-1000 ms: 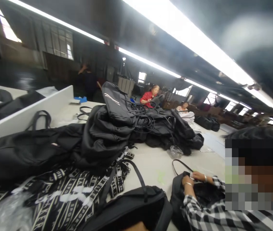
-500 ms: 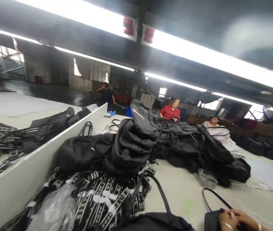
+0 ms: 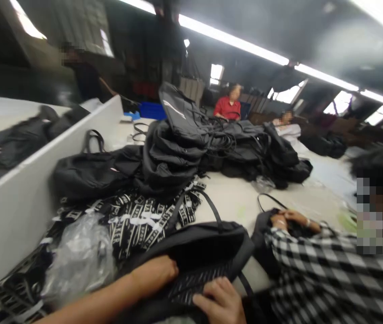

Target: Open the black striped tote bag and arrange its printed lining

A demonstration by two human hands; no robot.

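Note:
In front of me a black bag [image 3: 205, 231] lies with its mouth gaping and a strap handle arching above the far rim. White-patterned lining or fabric shows inside. My left hand [image 3: 161, 272] reaches over the left side into the mouth, its fingers curled; what they hold, if anything, is hidden. At the near rim, my right hand [image 3: 220, 299] has bent fingers closed on the bag's edge, thumb toward the left. Left of the bag are black straps with white lettering [image 3: 139, 220] in bundles and a crumpled clear plastic bag [image 3: 81, 254].
A white divider [image 3: 43, 171] runs along the left. Behind the straps rises a heap of black bags [image 3: 174, 148]. At right, a co-worker in a checked shirt [image 3: 330, 265] handles another black bag [image 3: 262, 227]. Farther back is a person in red [image 3: 227, 105].
My view has tipped downward, and the scene sits higher. Both my hands have come into view at the near bag, whose open mouth now shows. The co-worker's sleeve and head appear at right.

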